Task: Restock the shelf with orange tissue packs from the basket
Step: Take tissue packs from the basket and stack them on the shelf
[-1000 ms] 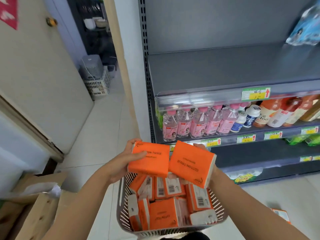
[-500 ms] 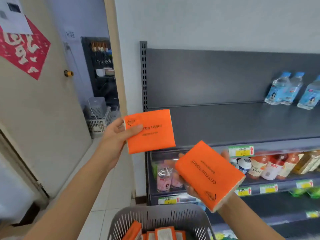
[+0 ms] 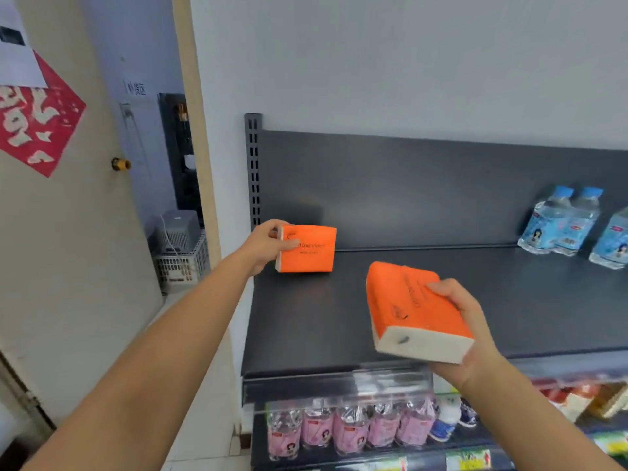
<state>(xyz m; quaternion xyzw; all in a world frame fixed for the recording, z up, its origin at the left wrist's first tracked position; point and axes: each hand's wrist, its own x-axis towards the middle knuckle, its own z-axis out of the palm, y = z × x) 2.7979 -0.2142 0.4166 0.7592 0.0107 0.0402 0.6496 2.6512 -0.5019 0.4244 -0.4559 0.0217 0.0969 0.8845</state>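
Note:
My left hand (image 3: 268, 244) grips one orange tissue pack (image 3: 307, 249) by its left end and holds it upright on edge at the far left of the dark grey top shelf (image 3: 339, 321), close to the back panel. My right hand (image 3: 465, 334) holds a second orange tissue pack (image 3: 413, 309) tilted over the front middle of the same shelf, its white end facing me. The basket is out of view below.
Blue-capped water bottles (image 3: 560, 222) lie at the shelf's far right. Pink-labelled bottles (image 3: 343, 426) and other drinks fill the shelf below. A slotted upright (image 3: 253, 171) marks the shelf's left end, with a doorway and a white crate (image 3: 181, 266) beyond it.
Both hands rose from the basket with a pack each and reached forward. The left pack has gone from mid-air down to the shelf's far left; the right pack moved up over the shelf front.

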